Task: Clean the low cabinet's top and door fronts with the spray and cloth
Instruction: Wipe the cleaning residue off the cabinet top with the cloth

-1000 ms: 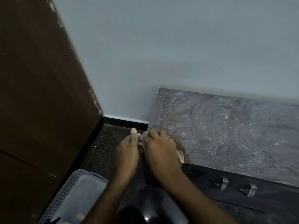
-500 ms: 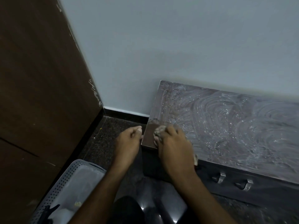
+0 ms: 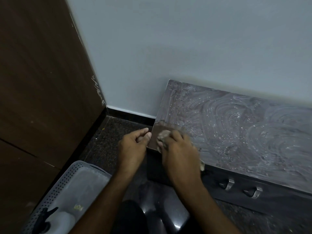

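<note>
The low dark cabinet's top [image 3: 236, 125] is covered in whitish foamy swirls and stands against the wall. My right hand [image 3: 181, 152] presses a crumpled beige cloth [image 3: 163, 135] onto the top's front left corner, where a small patch is wiped dark. My left hand [image 3: 133, 146] hovers beside the cabinet's left edge, fingers loosely curled, holding nothing. The door fronts carry two metal handles [image 3: 239, 188]. A white spray bottle with a black trigger [image 3: 55, 218] lies in the basket at the lower left.
A grey perforated plastic basket [image 3: 55, 188] sits on the dark speckled floor [image 3: 111, 139] to my left. A tall brown wooden panel [image 3: 37, 81] fills the left side. The pale wall [image 3: 185, 48] rises behind the cabinet.
My right hand has slid the cloth from the cabinet's left edge rightward onto the front corner. My left hand let go of the cloth and drew slightly apart. The view tilted down, showing the bottle.
</note>
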